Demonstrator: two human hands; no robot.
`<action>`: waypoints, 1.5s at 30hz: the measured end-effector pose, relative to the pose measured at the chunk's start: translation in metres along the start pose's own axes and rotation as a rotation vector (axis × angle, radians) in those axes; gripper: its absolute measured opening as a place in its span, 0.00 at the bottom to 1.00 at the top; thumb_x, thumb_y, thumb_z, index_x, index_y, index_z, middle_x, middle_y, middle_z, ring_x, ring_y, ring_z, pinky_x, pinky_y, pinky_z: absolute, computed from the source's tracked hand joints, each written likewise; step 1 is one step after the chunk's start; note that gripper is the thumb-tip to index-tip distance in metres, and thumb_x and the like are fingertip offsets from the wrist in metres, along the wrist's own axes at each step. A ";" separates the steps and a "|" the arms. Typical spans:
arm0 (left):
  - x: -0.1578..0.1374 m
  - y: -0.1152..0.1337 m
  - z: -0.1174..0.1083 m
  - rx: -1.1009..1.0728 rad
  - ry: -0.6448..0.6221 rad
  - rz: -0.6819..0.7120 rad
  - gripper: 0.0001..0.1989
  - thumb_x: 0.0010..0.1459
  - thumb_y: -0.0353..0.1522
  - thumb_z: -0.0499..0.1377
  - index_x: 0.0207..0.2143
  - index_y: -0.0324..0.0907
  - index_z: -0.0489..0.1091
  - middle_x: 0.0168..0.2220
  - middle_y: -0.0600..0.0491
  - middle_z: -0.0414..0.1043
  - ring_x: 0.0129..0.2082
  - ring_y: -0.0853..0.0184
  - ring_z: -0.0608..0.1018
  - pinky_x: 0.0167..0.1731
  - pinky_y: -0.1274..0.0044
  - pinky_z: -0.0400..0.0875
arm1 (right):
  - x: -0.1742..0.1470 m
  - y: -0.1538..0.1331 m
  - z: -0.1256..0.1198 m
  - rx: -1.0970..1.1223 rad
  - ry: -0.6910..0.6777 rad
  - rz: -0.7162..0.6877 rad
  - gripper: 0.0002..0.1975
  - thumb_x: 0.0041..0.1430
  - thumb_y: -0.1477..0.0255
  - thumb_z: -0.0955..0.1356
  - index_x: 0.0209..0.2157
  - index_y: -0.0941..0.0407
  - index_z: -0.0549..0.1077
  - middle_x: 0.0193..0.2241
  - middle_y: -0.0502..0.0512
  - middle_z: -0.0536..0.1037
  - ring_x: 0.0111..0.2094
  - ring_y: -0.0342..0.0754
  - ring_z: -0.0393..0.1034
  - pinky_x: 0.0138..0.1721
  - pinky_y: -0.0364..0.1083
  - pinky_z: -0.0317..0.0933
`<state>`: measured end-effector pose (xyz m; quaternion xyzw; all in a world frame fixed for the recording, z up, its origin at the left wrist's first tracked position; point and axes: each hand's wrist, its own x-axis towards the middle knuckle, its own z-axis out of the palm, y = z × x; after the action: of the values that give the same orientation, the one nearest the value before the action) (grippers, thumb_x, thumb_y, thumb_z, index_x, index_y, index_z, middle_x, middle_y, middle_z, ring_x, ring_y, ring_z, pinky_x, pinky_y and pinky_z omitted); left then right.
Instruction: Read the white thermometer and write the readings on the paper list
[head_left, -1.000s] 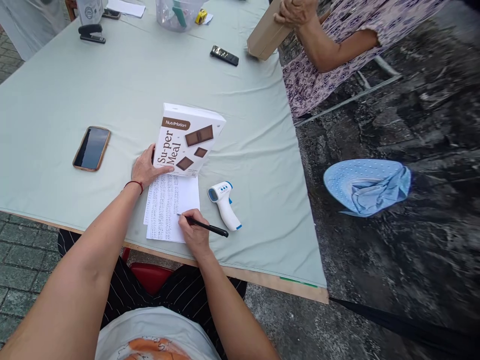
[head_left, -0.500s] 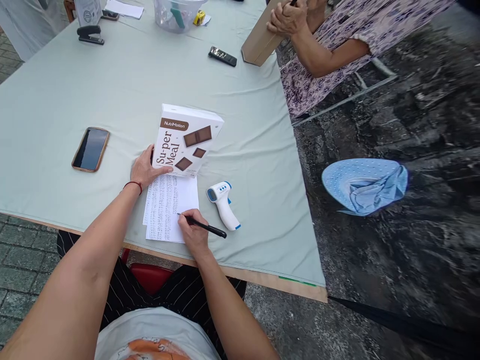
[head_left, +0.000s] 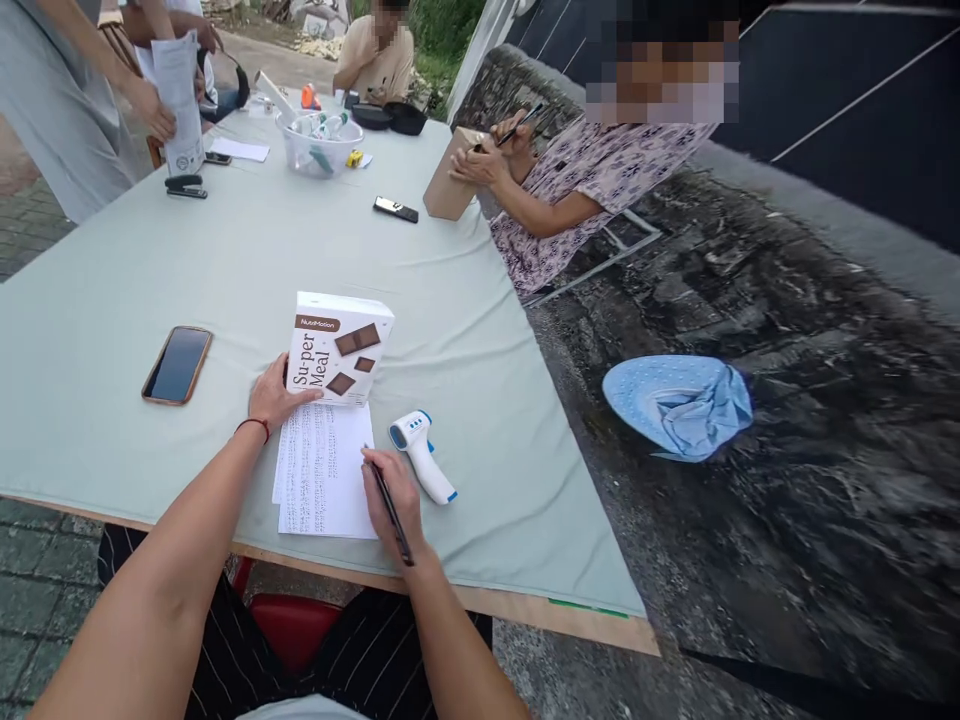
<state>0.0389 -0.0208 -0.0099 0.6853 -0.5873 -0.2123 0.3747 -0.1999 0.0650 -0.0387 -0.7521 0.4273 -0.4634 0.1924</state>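
My left hand (head_left: 274, 392) grips the lower left corner of a white box (head_left: 341, 350) printed "NutriMotion Su-per Meal", its thumb across the front. The box stands upright on the top end of some paper sheets (head_left: 319, 480) covered in small handwriting. At the right edge of these sheets, my right hand (head_left: 394, 495) is closed around a black pen (head_left: 391, 515), whose rear end points back towards my wrist. Whether the pen's tip touches anything, I cannot tell. Just right of that hand lies a white and blue infrared thermometer (head_left: 424, 455).
A smartphone (head_left: 178, 365) lies at left. Farther back are a stapler (head_left: 186, 187), a clear basin (head_left: 311, 150) and a black device (head_left: 396, 209). A person at right holds a cardboard box (head_left: 452, 190) and a pen. A blue hat (head_left: 675, 405) lies beyond the table edge.
My view has tilted up, bringing other people and the far table end into sight. My right hand has shifted to the paper's right edge, and the pen has swung back towards my wrist.
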 end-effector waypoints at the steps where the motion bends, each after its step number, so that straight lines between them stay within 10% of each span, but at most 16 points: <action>1: 0.000 0.000 -0.001 -0.008 0.003 0.003 0.37 0.44 0.50 0.68 0.55 0.50 0.65 0.50 0.51 0.74 0.49 0.52 0.76 0.46 0.64 0.72 | 0.005 0.008 -0.003 -0.065 -0.046 -0.053 0.15 0.68 0.76 0.58 0.50 0.56 0.71 0.42 0.60 0.74 0.46 0.51 0.71 0.47 0.51 0.68; 10: 0.001 0.001 -0.005 -0.004 -0.013 -0.019 0.35 0.44 0.49 0.68 0.54 0.50 0.65 0.50 0.51 0.74 0.49 0.52 0.76 0.46 0.63 0.72 | 0.033 0.039 -0.029 -0.372 -0.153 -0.208 0.27 0.63 0.83 0.55 0.61 0.54 0.64 0.53 0.63 0.70 0.51 0.53 0.66 0.52 0.53 0.64; 14: 0.000 0.003 -0.007 -0.016 -0.016 -0.021 0.34 0.44 0.50 0.68 0.52 0.50 0.66 0.50 0.51 0.75 0.49 0.53 0.76 0.45 0.63 0.73 | 0.024 0.044 -0.047 -0.546 -0.021 0.083 0.24 0.62 0.67 0.66 0.59 0.58 0.66 0.52 0.67 0.69 0.52 0.61 0.63 0.50 0.57 0.62; 18: 0.001 0.002 -0.006 -0.019 -0.013 -0.019 0.33 0.45 0.50 0.68 0.51 0.50 0.66 0.49 0.52 0.75 0.48 0.53 0.76 0.45 0.64 0.73 | 0.009 0.066 -0.052 -0.633 -0.172 0.408 0.26 0.60 0.60 0.67 0.55 0.59 0.68 0.43 0.65 0.72 0.43 0.59 0.68 0.39 0.52 0.63; 32: 0.004 0.000 -0.008 -0.008 -0.022 -0.031 0.33 0.45 0.50 0.67 0.52 0.48 0.66 0.49 0.52 0.75 0.48 0.54 0.76 0.44 0.65 0.73 | 0.007 0.063 -0.031 -0.619 -0.169 0.554 0.27 0.61 0.61 0.66 0.57 0.61 0.66 0.43 0.65 0.73 0.46 0.58 0.67 0.39 0.49 0.61; 37: 0.003 0.000 -0.006 -0.013 0.000 -0.030 0.31 0.49 0.51 0.63 0.52 0.47 0.67 0.48 0.51 0.75 0.46 0.55 0.77 0.43 0.66 0.72 | 0.022 0.042 -0.038 -0.220 -0.111 0.776 0.26 0.56 0.59 0.66 0.53 0.59 0.70 0.47 0.63 0.74 0.50 0.58 0.67 0.47 0.51 0.62; 41: 0.002 0.000 -0.004 -0.018 0.008 -0.043 0.32 0.55 0.51 0.59 0.58 0.47 0.63 0.49 0.51 0.75 0.47 0.55 0.77 0.45 0.65 0.71 | 0.033 0.017 -0.029 0.332 0.146 0.680 0.29 0.48 0.54 0.69 0.48 0.58 0.71 0.45 0.60 0.76 0.46 0.55 0.69 0.47 0.50 0.63; 45: 0.001 0.000 -0.002 -0.016 0.016 -0.050 0.33 0.57 0.50 0.58 0.61 0.47 0.60 0.51 0.50 0.75 0.48 0.54 0.76 0.46 0.64 0.70 | 0.053 -0.011 -0.013 0.720 0.118 0.660 0.22 0.44 0.57 0.71 0.38 0.57 0.72 0.32 0.52 0.75 0.32 0.47 0.67 0.36 0.45 0.62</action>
<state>0.0408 -0.0214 -0.0080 0.6985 -0.5651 -0.2206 0.3795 -0.1953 0.0291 0.0029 -0.4346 0.4656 -0.5380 0.5522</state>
